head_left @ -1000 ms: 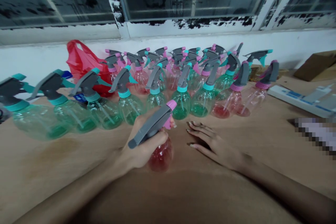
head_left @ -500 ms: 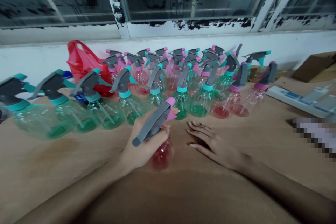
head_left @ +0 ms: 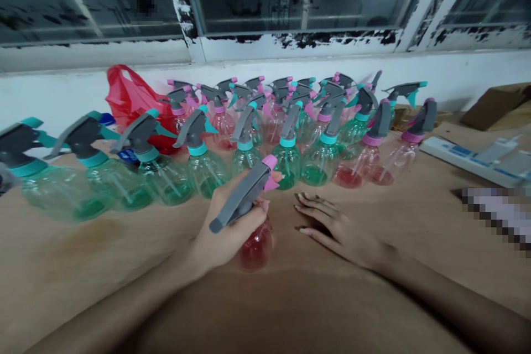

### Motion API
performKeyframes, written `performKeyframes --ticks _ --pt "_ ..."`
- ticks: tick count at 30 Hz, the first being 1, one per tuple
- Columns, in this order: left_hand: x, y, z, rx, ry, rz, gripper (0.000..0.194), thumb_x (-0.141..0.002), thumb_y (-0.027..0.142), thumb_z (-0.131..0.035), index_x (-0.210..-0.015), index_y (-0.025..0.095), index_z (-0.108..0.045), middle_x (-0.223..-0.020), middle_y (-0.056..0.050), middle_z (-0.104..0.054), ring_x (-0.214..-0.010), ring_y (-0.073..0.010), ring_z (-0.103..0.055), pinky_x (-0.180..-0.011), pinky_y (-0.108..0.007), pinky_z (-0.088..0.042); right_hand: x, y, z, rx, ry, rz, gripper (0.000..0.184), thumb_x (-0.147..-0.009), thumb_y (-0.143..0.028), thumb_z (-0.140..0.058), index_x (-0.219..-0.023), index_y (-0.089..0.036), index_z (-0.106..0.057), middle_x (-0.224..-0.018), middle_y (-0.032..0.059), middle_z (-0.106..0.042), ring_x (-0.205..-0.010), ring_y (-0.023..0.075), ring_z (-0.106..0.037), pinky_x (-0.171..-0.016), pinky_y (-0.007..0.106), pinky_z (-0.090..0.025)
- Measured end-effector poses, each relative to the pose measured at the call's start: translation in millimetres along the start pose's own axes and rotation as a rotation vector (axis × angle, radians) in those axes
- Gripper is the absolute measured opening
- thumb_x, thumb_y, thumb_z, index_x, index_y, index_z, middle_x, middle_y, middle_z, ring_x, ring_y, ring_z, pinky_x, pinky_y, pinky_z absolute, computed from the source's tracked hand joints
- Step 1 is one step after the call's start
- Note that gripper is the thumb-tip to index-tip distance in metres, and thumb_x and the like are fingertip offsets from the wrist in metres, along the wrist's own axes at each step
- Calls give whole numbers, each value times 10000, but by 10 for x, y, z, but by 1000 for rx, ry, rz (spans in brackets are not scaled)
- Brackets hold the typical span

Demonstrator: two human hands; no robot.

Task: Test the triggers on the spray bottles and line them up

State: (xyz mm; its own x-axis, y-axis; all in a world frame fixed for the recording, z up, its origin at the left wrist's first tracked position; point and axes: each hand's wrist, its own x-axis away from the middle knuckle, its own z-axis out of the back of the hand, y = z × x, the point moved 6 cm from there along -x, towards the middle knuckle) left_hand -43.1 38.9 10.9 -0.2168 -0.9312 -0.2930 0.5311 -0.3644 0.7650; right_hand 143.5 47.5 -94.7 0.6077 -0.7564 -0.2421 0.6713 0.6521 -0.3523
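Note:
My left hand (head_left: 232, 227) is wrapped round the neck of a pink spray bottle (head_left: 254, 249), which stands on the table with its grey trigger head and pink nozzle above my fingers. Its collar is hidden by the hand. To the right, my right hand (head_left: 332, 227) lies on the tabletop with fingers stretched out, holding nothing. Just beyond both hands runs a front row of spray bottles: several green ones, such as this green spray bottle (head_left: 319, 168), and two pink ones at the right end, one being a pink spray bottle (head_left: 352, 168).
More pink and green spray bottles crowd behind the front row. A red plastic bag (head_left: 133, 97) stands at the back left. On the right are a white box (head_left: 464, 160), a brown cardboard box (head_left: 495, 105) and a pixelated flat object (head_left: 498, 213). Wall and windows close off the back.

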Motion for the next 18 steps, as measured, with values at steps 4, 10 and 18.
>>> performKeyframes --ticks 4,10,18 --pt "-5 -14 -4 15 11 -29 102 -742 241 -478 -814 238 -549 -749 14 -599 -655 -150 -579 -626 -267 -475 -6 5 -5 -3 7 -1 470 -880 -445 -404 -1303 -239 -407 -1385 45 -397 -1293 207 -308 -1060 449 -284" --pt "-8 11 -7 12 5 -33 78 -748 235 -472 -790 249 -536 -745 24 -590 -673 -152 -581 -641 -269 -468 -11 23 -21 -10 7 0 475 -876 -449 -411 -1305 -245 -403 -1395 37 -380 -1296 205 -301 -1063 446 -282" --pt "20 -104 -12 42 -6 38 97 -755 272 -502 -841 252 -543 -728 19 -596 -676 -159 -605 -656 -286 -484 -3 25 -19 10 1 -4 477 -881 -449 -402 -1311 -241 -391 -1403 28 -367 -1304 193 -285 -1070 436 -276"
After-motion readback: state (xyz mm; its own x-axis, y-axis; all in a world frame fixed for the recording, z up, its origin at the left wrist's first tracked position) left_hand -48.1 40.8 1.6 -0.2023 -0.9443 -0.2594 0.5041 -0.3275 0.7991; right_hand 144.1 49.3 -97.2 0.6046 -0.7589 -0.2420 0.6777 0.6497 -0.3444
